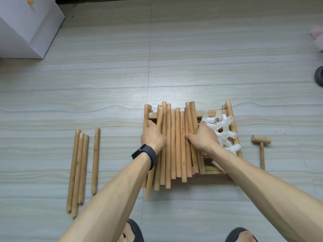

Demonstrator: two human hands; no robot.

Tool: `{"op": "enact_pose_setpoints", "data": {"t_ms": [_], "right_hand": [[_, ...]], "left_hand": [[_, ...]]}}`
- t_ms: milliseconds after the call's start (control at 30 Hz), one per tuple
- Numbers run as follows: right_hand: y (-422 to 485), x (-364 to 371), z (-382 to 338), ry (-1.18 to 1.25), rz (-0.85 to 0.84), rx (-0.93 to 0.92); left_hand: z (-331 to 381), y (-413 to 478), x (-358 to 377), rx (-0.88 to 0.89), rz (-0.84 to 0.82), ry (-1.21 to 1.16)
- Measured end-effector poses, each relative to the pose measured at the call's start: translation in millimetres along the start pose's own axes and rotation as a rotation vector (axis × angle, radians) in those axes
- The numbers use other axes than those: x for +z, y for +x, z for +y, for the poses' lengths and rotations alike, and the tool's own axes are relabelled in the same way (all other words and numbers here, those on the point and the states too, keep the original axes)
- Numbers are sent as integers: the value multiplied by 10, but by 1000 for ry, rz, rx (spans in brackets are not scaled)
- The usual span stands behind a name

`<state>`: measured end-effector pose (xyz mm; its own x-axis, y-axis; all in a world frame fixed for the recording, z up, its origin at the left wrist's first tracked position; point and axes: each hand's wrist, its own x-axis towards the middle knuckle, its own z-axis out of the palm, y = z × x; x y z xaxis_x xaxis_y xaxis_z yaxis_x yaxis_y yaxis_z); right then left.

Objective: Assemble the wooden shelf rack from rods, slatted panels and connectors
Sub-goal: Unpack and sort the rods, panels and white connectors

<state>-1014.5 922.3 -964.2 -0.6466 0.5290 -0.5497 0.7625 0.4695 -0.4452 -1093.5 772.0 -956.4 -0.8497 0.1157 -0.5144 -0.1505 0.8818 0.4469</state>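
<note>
Several wooden rods (174, 142) lie side by side on top of stacked slatted panels (215, 170) on the floor. My left hand (153, 135) rests on the left edge of this rod bundle, fingers curled over the outer rods. My right hand (202, 137) presses on the bundle's right side, thumb across the rods and fingers bent round them. A heap of white plastic connectors (222, 130) lies on the panels just right of my right hand. Several more rods (78, 168) lie apart on the floor to the left.
A small wooden mallet (261, 145) lies on the floor right of the panels. A white cabinet (26, 27) stands at the far left corner. My two slippered feet (241, 234) show at the bottom edge. Dark and pink objects sit at the right edge.
</note>
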Motion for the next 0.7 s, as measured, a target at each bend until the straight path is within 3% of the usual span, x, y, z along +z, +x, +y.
{"op": "enact_pose_setpoints", "data": {"t_ms": [233, 500, 700], "right_hand": [[31, -90, 76, 121, -3, 33], [-70, -286, -48, 180, -22, 20], [-375, -368, -341, 273, -140, -84]], "left_hand": [[-265, 161, -203, -12, -143, -345], [-384, 178, -745, 12, -299, -520], [-835, 183, -1318, 9, -238, -546]]}}
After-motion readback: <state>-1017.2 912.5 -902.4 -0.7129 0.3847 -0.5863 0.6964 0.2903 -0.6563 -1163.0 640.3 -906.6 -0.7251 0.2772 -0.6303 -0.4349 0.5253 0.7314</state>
